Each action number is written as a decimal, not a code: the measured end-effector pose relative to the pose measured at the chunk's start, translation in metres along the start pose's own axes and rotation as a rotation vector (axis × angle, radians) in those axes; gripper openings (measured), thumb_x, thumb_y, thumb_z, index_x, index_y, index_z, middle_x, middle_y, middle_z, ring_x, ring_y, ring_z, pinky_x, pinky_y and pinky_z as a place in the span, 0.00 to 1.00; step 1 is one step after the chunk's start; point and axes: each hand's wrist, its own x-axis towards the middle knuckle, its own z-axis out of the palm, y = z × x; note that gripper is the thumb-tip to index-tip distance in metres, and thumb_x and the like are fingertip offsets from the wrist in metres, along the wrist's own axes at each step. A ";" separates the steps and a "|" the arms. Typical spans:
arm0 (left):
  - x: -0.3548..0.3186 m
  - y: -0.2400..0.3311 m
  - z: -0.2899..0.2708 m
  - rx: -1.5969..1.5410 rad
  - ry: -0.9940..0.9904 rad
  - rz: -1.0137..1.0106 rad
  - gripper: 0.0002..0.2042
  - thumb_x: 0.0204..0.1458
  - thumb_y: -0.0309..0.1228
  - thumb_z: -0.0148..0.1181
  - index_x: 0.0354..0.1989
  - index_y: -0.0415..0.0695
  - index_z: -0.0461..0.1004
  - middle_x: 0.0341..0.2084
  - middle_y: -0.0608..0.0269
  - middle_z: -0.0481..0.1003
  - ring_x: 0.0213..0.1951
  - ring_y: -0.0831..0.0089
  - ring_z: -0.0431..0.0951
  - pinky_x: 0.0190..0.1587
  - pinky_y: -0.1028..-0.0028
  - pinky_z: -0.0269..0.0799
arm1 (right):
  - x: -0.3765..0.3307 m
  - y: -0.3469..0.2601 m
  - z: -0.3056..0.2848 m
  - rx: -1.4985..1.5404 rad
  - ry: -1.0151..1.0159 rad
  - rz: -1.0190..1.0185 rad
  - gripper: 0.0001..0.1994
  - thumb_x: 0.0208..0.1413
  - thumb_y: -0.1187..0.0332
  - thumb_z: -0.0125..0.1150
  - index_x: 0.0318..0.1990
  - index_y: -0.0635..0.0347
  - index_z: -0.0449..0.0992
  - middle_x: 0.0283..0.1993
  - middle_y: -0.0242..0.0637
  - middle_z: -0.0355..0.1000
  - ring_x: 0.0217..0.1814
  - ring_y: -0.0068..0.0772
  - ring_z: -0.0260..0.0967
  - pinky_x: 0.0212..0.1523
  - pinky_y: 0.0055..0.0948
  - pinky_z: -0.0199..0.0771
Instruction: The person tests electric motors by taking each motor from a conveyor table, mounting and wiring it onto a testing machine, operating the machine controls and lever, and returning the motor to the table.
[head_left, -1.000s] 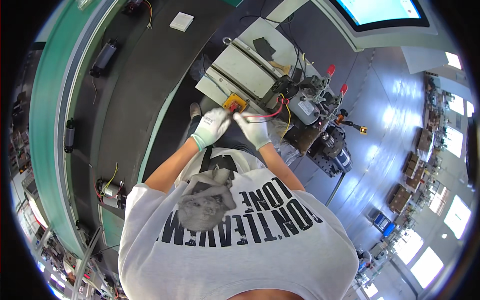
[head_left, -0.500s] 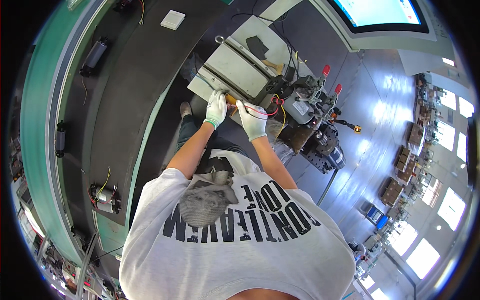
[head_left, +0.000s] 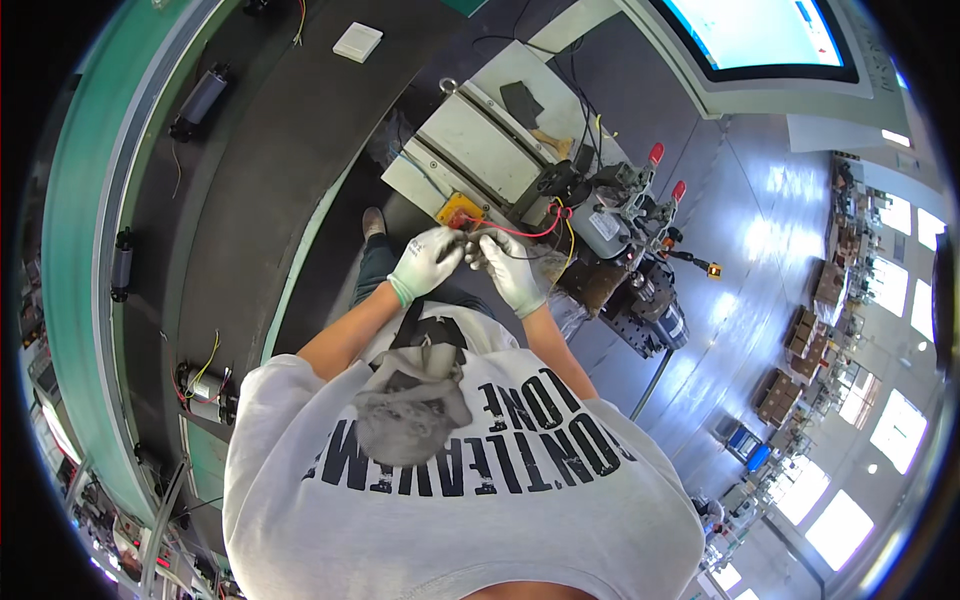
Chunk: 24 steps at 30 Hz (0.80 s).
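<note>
Both of my hands wear white gloves and meet just in front of the workbench's near edge. My left hand (head_left: pixel 428 262) is closed, its thumb and fingers pinched together; what lies between them is too small to make out. Beside it, my right hand (head_left: pixel 510 272) pinches a thin dark wire (head_left: pixel 540 257), which curves back toward a grey motor (head_left: pixel 605 230). A red wire (head_left: pixel 520 233) runs from the motor to a yellow block (head_left: pixel 460 210) with a reddish middle, mounted at the bench edge beyond my fingers. The motor sits under toggle clamps with red handles (head_left: pixel 656 153).
The grey slotted workbench (head_left: pixel 455 140) carries a brush (head_left: pixel 550 140) and black cables. To the left runs a dark conveyor (head_left: pixel 270 170) bearing several motors (head_left: pixel 205 100) and a white square box (head_left: pixel 358 42). A screen (head_left: pixel 755 35) stands at the far right.
My hands have drawn back from the yellow block, which now shows with the red wire running to it. They have come together nearer my body, fingers pinched.
</note>
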 end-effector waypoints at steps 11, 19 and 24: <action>-0.008 -0.005 -0.013 0.041 -0.171 -0.056 0.12 0.55 0.30 0.59 0.44 0.36 0.74 0.35 0.47 0.75 0.40 0.52 0.77 0.45 0.63 0.73 | 0.000 0.006 0.024 -0.912 0.203 -0.264 0.18 0.64 0.56 0.50 0.32 0.61 0.77 0.28 0.51 0.72 0.32 0.56 0.72 0.33 0.46 0.69; 0.015 -0.060 0.045 0.165 0.027 -0.500 0.40 0.48 0.48 0.64 0.65 0.36 0.57 0.59 0.41 0.65 0.61 0.49 0.65 0.64 0.60 0.60 | 0.032 0.015 -0.013 -1.392 0.432 -0.532 0.11 0.60 0.60 0.55 0.31 0.55 0.75 0.26 0.41 0.73 0.30 0.46 0.73 0.30 0.42 0.71; 0.003 -0.083 0.054 0.114 0.045 -0.359 0.41 0.50 0.49 0.63 0.67 0.36 0.54 0.61 0.40 0.63 0.64 0.48 0.61 0.66 0.61 0.56 | 0.025 0.011 -0.012 -1.416 0.448 -0.539 0.11 0.59 0.60 0.56 0.30 0.56 0.75 0.29 0.39 0.74 0.32 0.45 0.74 0.31 0.41 0.72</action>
